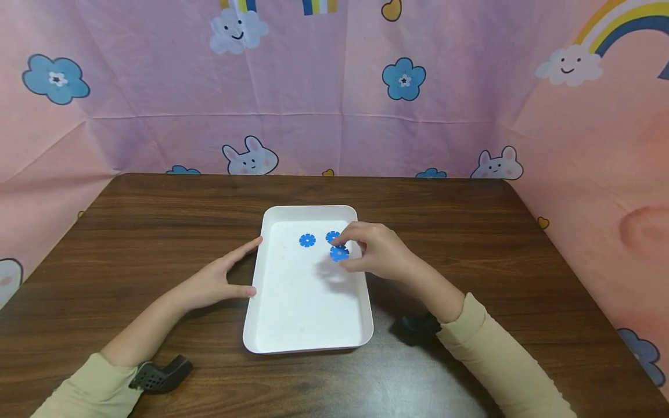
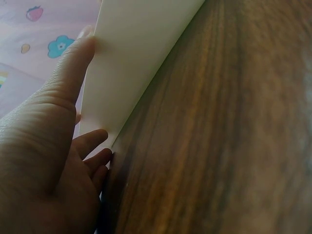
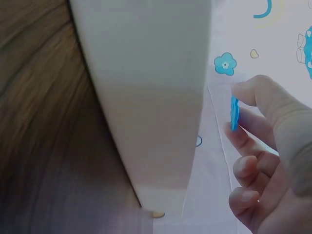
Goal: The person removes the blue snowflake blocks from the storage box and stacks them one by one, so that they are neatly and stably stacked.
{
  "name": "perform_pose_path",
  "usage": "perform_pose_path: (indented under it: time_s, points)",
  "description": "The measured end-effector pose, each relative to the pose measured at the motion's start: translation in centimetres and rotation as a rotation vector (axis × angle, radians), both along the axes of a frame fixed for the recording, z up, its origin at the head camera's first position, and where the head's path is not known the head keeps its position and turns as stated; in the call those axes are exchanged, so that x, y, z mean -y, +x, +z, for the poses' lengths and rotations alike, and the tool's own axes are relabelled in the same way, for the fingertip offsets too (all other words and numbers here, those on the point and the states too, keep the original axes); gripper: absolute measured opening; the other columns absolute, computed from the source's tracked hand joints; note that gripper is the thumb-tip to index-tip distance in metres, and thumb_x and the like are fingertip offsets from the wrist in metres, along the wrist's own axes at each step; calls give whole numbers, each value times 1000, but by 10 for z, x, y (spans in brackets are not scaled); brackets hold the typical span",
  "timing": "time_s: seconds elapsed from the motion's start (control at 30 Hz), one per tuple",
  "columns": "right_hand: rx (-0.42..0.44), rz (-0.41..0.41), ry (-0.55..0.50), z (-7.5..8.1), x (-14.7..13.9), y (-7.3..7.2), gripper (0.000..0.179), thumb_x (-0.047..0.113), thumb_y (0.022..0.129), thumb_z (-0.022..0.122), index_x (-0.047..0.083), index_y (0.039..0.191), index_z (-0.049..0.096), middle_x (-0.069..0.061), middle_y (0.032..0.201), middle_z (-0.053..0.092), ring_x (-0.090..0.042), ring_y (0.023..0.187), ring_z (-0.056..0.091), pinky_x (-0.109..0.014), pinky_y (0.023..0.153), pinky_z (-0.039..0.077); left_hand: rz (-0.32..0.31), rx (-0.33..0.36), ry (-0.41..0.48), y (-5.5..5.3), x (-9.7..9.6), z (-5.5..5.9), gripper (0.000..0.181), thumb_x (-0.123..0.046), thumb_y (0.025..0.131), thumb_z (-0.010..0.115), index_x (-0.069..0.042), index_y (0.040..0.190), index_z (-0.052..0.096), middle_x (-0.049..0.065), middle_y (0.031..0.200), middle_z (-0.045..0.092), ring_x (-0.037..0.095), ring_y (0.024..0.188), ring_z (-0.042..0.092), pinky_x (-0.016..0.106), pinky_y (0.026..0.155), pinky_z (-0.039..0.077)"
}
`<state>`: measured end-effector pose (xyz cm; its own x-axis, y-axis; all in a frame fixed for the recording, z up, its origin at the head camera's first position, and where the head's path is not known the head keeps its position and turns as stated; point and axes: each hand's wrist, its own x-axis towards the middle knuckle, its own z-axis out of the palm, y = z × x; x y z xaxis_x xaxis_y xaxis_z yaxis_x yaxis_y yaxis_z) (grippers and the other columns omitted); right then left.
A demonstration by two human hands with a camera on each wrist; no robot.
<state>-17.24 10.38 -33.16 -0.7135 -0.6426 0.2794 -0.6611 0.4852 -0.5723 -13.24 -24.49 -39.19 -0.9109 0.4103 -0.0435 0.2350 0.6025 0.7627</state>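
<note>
A white rectangular tray [image 1: 303, 325] lies on the table. My right hand [image 1: 384, 252] is over its right side, pinching a blue notched plastic disc [image 3: 234, 113] between thumb and fingers, above the tray's rim in the right wrist view. Two more such discs rest on the tray floor towards its far end: a left disc [image 1: 307, 240] and a right disc [image 1: 332, 235], the latter partly covered by my right fingers. Along the tray's left side my left hand [image 1: 211, 284] has thumb and index finger spread, fingertips at the wall; its lower fingers curve loosely in the left wrist view.
The dark wood-grain table [image 1: 172, 232] extends around the tray on all sides. Behind it and at the sides hangs a pink and lilac cloth [image 1: 303, 75] printed with flowers, rabbits and rainbows. A black wrist device [image 1: 162, 374] sits at the left cuff.
</note>
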Motion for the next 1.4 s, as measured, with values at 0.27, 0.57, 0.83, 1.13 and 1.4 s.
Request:
perform_pose_path:
  time_s: [0.27, 0.57, 0.83, 1.13, 1.4]
  points:
    - [13, -15, -40, -1, -21, -3, 32, 9, 73, 83, 12, 103, 74, 7, 93, 64, -16, 65, 46, -26, 53, 37, 4, 0, -4, 1, 1, 1, 98, -37, 76, 81, -28, 153, 22, 13, 156, 21, 42, 140, 18, 72, 98, 19]
    - [33, -34, -33, -7, -41, -3, 28, 7, 76, 80, 12, 103, 74, 7, 94, 65, -14, 62, 45, -26, 52, 38, 16, 7, -20, 1, 2, 1, 98, -39, 76, 81, -29, 153, 22, 14, 156, 21, 42, 139, 19, 72, 98, 20]
    - [39, -41, -12, -15, -55, -3, 28, 8, 77, 80, 11, 104, 74, 4, 98, 65, -27, 68, 54, -25, 56, 45, 8, 12, -7, 2, 1, -1, 98, -39, 76, 81, -29, 153, 23, 12, 156, 22, 40, 139, 20, 71, 99, 21]
    - [49, -89, 19, -20, -74, -4, 29, 10, 76, 81, 11, 104, 74, 4, 100, 67, -17, 77, 55, -27, 63, 48, 11, 19, -5, 0, -1, 1, 99, -39, 74, 82, -28, 153, 23, 10, 156, 21, 38, 141, 18, 70, 101, 18]
    - [40, -110, 36, -26, -94, -8, 28, 11, 77, 82, 10, 104, 74, 2, 100, 67, -18, 70, 51, -26, 56, 43, 7, 17, 11, -1, -1, 3, 98, -37, 75, 82, -28, 153, 23, 10, 157, 21, 38, 141, 17, 70, 101, 18]
